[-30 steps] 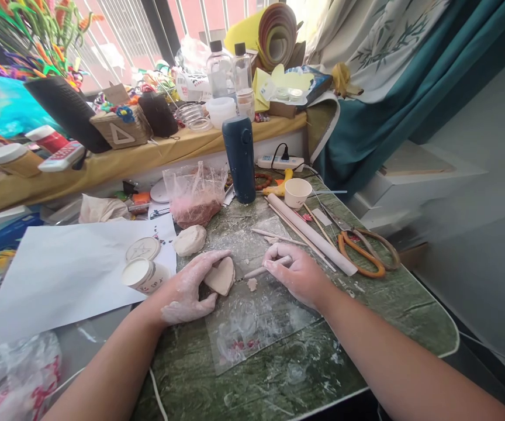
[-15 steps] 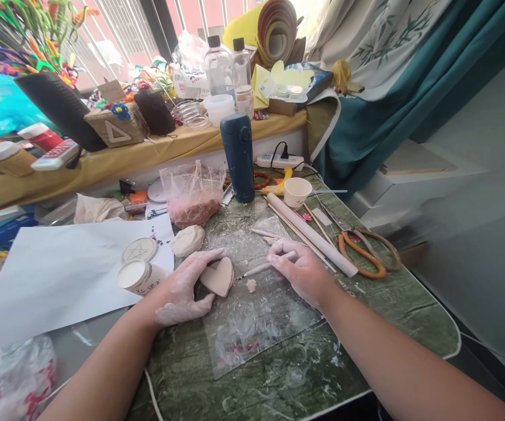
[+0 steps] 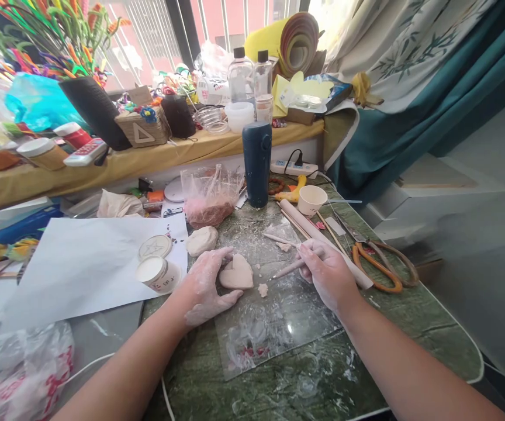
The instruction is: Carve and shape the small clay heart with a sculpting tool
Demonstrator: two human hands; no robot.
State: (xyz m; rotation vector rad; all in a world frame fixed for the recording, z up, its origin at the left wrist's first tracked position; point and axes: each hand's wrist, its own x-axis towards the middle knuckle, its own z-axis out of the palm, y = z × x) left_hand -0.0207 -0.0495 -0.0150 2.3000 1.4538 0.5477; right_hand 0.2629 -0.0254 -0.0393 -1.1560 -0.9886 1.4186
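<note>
My left hand curls round the left side of a pale clay heart, its thumb along the near edge and fingers at the far edge. The heart lies on a clear plastic sheet, dusted white. In my right hand is a slim pen-like modelling tool, gripped between thumb and fingers. Its dark tip points left, a little apart from the heart and beside a clay crumb. A rounded clay lump sits beyond my left hand. White dust coats both hands.
Behind stand a dark blue flask and a bag of pinkish clay. At right lie a rolling pin, a paper cup and orange-handled scissors. Left are white paper and a white tub.
The heart has turned, its point now towards the lower right. My right hand has drawn the tool tip rightward, away from the heart. The whole view has shifted slightly left.
</note>
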